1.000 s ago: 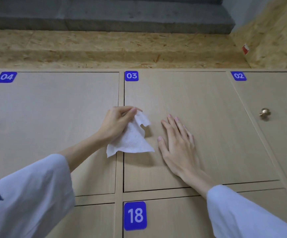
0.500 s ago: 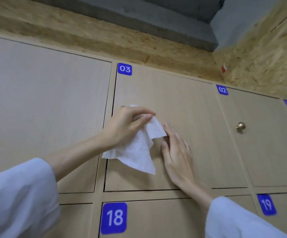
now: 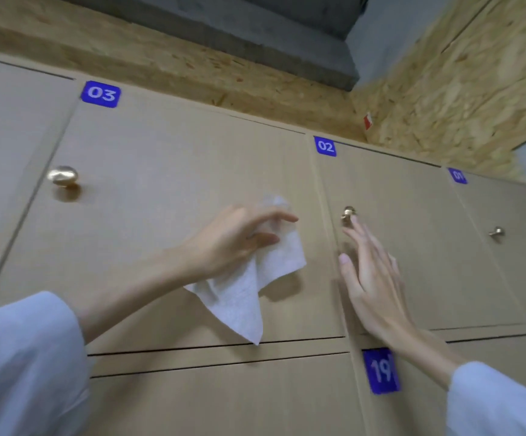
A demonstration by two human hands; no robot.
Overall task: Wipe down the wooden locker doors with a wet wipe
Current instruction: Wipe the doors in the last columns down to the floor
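Head view, wet wipe [image 3: 249, 278] pinched under left fingers [image 3: 268, 238]

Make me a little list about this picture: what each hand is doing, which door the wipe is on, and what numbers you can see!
left hand: the left hand holds the wet wipe against door 03
right hand: the right hand lies flat, fingers straight, on door 02, fingertips just under its gold knob
wipe: white, crumpled, one corner hanging down
numbers seen: 03, 02, 01, 19 on blue labels
knobs: gold knobs on doors 03, 02 and 01
picture: a bit blurry
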